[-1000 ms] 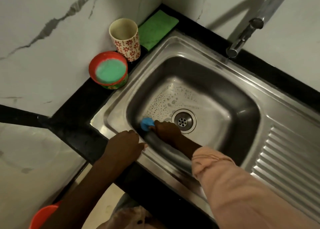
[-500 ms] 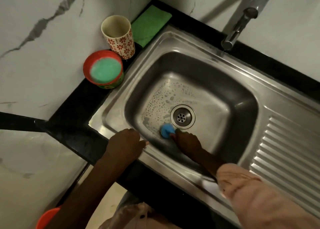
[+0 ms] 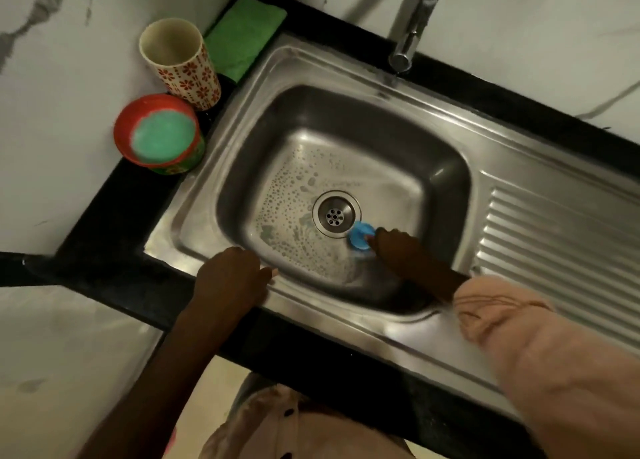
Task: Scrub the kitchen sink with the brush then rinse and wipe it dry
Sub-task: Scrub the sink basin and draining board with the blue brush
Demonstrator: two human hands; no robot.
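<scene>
Our right hand [image 3: 394, 247] grips the blue brush [image 3: 361, 238] just beside the drain [image 3: 335, 215], our left hand [image 3: 232, 278] rests loosely curled on the sink [image 3: 433, 340] rim nearest us; soapy steel could let it slip.

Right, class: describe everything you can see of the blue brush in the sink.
The blue brush looks like a small round plastic scrubber; only its bright blue top shows, its bristles hidden underneath. It sits on the wet, soapy floor of the steel sink, just right of the drain and touching its rim. The right hand grips it from the near side, partly covering it.
</scene>
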